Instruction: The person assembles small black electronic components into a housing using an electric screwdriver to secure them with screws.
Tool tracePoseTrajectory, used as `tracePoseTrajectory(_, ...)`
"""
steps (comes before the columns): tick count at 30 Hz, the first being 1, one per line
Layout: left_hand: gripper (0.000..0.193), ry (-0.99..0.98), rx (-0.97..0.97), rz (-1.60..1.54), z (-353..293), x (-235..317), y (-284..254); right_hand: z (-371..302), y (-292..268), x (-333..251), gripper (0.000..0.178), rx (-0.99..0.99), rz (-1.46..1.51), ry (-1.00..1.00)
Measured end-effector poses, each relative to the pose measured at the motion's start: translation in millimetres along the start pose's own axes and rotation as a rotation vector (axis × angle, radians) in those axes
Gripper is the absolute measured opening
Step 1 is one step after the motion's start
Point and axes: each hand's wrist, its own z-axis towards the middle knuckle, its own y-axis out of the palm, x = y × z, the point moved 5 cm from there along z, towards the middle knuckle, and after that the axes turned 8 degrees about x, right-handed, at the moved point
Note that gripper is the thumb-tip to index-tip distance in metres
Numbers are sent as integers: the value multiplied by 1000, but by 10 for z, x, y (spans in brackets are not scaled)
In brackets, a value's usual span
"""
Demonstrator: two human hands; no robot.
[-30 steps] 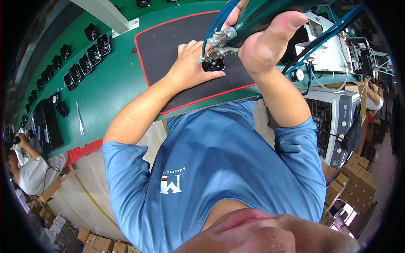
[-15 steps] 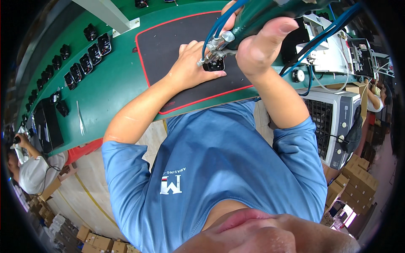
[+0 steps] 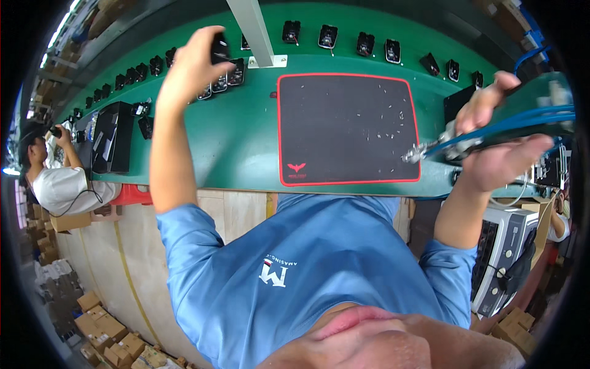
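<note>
My left hand (image 3: 195,64) is raised at the left, over the row of black units on the green bench. Its thumb and fingers are closed around a small black housing (image 3: 219,48). At the right, my right hand (image 3: 491,138) grips a green handheld tool (image 3: 533,98) with blue hoses and a metal tip. That tip hangs over the right edge of a black mat (image 3: 344,129) with a red border. Motion smears the tool and part of my right hand. Small pale bits are scattered on the mat.
More black units (image 3: 365,44) line the back of the green bench (image 3: 236,141). A white post (image 3: 249,27) stands on it. Left are a black box (image 3: 114,138) and a co-worker in a white shirt (image 3: 74,184). An air cooler (image 3: 504,246) stands at the right, below bench level.
My left hand has lifted the black housing off the mat and carried it to the left, above the row. My right hand has swung the green tool away to the right.
</note>
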Motion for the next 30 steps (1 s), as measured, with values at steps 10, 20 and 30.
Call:
tracePoseTrajectory(10,82,-373,-478,484,344,-2148,894,-339,-237,170,101,241,-333,50)
tracePoseTrajectory(20,72,-233,-566,470,348,-1389,974,-298,-246,202,101,218,-342,62)
tracePoseTrajectory(30,68,201,-237,-418,-259,868,479,-233,-92,150,99,175,-345,11)
